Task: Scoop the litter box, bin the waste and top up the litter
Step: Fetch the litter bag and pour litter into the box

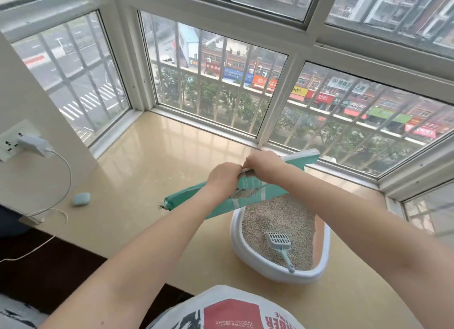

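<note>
Litter box [278,271]: white oval tub, set on the beige sill [147,171], filled with pale granules; a grey scoop [280,246] lies inside. A teal litter bag [216,200] is gripped above it by left hand [222,178] and right hand [264,165].

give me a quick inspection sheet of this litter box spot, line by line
surface: glossy beige sill under the windows, bare in places
job's things: white litter box holding litter; scoop lying in it; green litter bag held above the box's far end
clutter: small pale blue case on the sill
hands: left hand and right hand both grip the bag's top edge, close together
cables: white charger in a wall socket, its cable trailing down to the left
surroundings: barred windows over a street; dark floor at lower left
</note>
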### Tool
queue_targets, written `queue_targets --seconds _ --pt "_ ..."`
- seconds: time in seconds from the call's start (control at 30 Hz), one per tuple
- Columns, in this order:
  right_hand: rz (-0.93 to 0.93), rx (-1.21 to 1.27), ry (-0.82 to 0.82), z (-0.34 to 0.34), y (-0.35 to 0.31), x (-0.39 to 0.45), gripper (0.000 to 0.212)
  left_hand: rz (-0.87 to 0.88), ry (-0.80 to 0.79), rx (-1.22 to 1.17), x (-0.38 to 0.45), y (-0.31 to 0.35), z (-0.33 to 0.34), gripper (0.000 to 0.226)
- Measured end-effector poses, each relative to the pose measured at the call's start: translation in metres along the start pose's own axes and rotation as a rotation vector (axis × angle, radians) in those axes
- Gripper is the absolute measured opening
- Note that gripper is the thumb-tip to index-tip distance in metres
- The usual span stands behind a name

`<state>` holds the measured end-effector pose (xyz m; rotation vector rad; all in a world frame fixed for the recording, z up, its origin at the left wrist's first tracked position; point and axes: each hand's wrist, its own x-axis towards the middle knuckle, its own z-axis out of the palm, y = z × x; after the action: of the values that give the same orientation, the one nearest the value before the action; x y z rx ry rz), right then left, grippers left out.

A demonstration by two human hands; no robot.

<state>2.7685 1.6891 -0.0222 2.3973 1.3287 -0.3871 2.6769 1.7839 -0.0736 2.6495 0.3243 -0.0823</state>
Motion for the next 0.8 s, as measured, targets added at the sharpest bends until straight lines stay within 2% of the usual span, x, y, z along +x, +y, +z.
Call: queue_targets --seconds 0.07,0.2,0.33,0.43,0.47,0.57,0.7,0.8 --pt "0.043 0.018 0.020 0.000 0.017 -0.009 0.017 0.008 0.033 -0.037 -0.005 -0.004 0.001 0.018" --pt "0.124 -0.021 0.009 -0.002 0.045 -0.026 0.016 0.003 0.051 -0.164 -0.019 -0.022 0.009 0.028" --pt "0.109 -0.092 -0.022 -0.014 0.037 -0.028 0.015 -0.030 0.046 -0.296 -0.026 -0.036 0.018 0.030" --pt "0.080 -0.202 -0.025 -0.027 0.020 -0.025 0.009 -0.028 0.027 -0.273 -0.029 -0.033 0.016 0.029" --pt "0.067 -0.235 -0.031 -0.033 0.014 -0.025 0.010 -0.026 0.031 -0.274 -0.030 -0.031 0.015 0.029" --pt "0.017 -0.312 -0.049 -0.047 -0.009 -0.024 0.033 -0.017 0.072 -0.334 -0.027 -0.017 0.008 0.025" --pt "-0.040 -0.351 -0.059 -0.062 -0.032 -0.023 0.034 -0.042 0.177 -0.441 -0.020 0.008 -0.002 0.033" --pt "-0.066 -0.326 0.026 -0.067 -0.027 -0.028 0.034 -0.050 0.230 -0.540 -0.018 0.009 -0.005 0.034"
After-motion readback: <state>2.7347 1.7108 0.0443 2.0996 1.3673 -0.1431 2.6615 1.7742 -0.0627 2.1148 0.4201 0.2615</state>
